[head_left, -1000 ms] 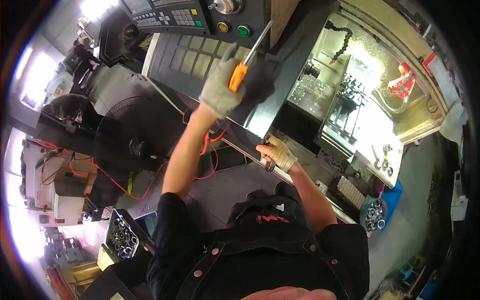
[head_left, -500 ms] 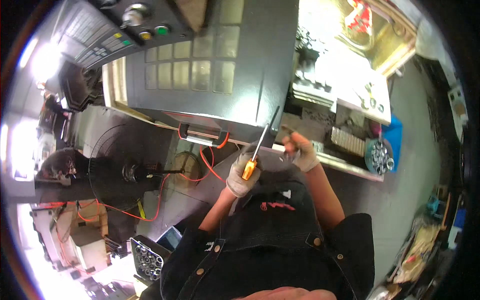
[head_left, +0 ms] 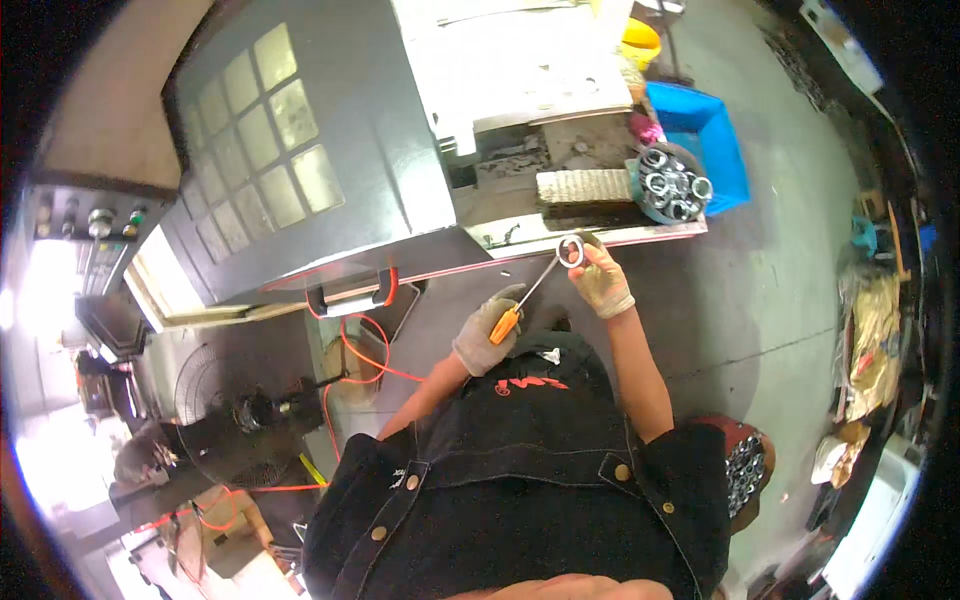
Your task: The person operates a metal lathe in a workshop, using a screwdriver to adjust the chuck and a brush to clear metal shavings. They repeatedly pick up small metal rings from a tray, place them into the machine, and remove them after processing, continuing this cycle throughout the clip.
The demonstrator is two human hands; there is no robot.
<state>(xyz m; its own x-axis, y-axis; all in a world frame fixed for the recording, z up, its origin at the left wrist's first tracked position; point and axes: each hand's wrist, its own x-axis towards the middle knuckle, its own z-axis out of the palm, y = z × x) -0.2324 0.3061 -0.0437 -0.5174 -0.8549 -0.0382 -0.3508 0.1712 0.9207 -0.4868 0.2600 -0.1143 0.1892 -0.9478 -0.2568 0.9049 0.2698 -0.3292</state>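
Metal ring point(head_left: 572, 250) pinched in gloved right hand point(head_left: 603, 281), held up near the machine's ledge point(head_left: 600, 238). Looks stiff, smooth, probably slippery, so best gripped by the rim. Left hand point(head_left: 487, 334) clenched around orange-handled screwdriver point(head_left: 506, 323), tip poking at the ring.

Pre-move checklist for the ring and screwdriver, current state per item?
1. Left hand gripping the orange-handled screwdriver: ok, gloved fingers closed round the handle.
2. Right hand holding the metal ring: ok, ring pinched at the fingertips.
3. Screwdriver tip meets the ring: ok, the shaft reaches it; exact contact point cannot tell.
4. Both hands gloved: ok.
5. Round bin of rings nearby on the ledge: ok.
6. Orange cable apart from the hands: ok, it hangs lower left.
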